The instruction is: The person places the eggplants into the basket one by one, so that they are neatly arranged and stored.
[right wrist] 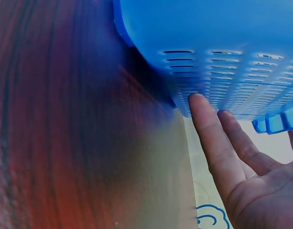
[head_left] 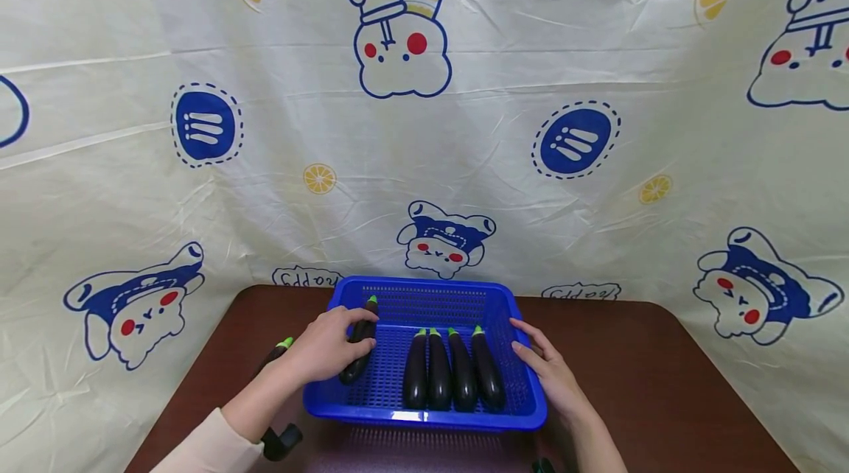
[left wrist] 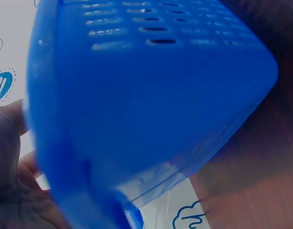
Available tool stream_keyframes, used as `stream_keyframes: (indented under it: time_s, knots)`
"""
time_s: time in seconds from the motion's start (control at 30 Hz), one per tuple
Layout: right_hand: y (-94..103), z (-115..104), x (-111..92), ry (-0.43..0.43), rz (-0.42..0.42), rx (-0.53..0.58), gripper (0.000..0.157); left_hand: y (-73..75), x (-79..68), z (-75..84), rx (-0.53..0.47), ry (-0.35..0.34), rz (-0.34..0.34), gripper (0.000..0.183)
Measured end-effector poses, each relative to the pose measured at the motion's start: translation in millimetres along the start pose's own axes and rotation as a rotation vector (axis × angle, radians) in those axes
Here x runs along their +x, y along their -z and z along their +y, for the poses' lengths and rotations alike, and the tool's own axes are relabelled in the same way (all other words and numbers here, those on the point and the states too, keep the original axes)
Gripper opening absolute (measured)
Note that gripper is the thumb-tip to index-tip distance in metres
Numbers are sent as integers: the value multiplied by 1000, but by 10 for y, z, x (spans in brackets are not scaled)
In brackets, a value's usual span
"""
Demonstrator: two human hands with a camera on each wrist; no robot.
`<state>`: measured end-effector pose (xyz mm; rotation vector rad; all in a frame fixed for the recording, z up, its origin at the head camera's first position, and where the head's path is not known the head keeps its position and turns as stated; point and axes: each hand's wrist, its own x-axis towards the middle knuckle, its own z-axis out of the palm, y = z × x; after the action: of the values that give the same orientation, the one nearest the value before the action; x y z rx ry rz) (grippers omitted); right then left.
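Observation:
A blue plastic basket [head_left: 477,420] with slotted walls stands on the table. In its left part my left hand [head_left: 321,346] holds a dark eggplant [head_left: 349,372] with a green tip, thumb on one side and fingers over the other. Several more eggplants [head_left: 439,377] lie side by side in the right half, green tips toward the back. At the basket's right wall is my right hand [head_left: 553,370], its fingers extended against the outside. The right wrist view shows those fingertips [right wrist: 196,100] right at the slotted wall. The basket [left wrist: 151,105] hides the held eggplant in the left wrist view.
Left of the basket another eggplant [head_left: 275,355] lies on the brown table [head_left: 630,370], partly hidden by my left forearm. A pale patterned cloth [head_left: 491,141] hangs behind the table. A black wrist device [head_left: 281,443] shows below my left sleeve.

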<state>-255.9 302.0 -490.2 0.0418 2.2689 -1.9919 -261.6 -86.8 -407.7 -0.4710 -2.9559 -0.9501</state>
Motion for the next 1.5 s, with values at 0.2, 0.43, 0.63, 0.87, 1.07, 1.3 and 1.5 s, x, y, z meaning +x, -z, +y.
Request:
stream_keyframes:
  time_s: [0.2, 0.43, 0.63, 0.87, 1.07, 1.3, 1.5]
  knots:
    - [6, 17, 10, -12, 1, -1, 54, -102, 12, 13, -11, -1, -31, 35]
    - [17, -6, 23, 2, 6, 7, 53, -212, 60, 26, 4, -21, -65, 39]
    - [22, -25, 23, -5, 6, 17, 53, -324, 77, 55, 14, -32, -98, 46]
    - [14, -37, 33, 6, -2, 15, 53, -438, 91, 62, 37, -38, -145, 59]
    - [10, -43, 37, 4, -6, 15, 53, -484, 104, 66, 69, -37, -168, 68]
    - [12, -20, 33, -17, 4, 6, 54, -561, 97, 32, 86, -43, -218, 68]
    - [-10, -1, 26, -32, 16, 6, 53, -589, 89, 40, 90, -44, -238, 69]
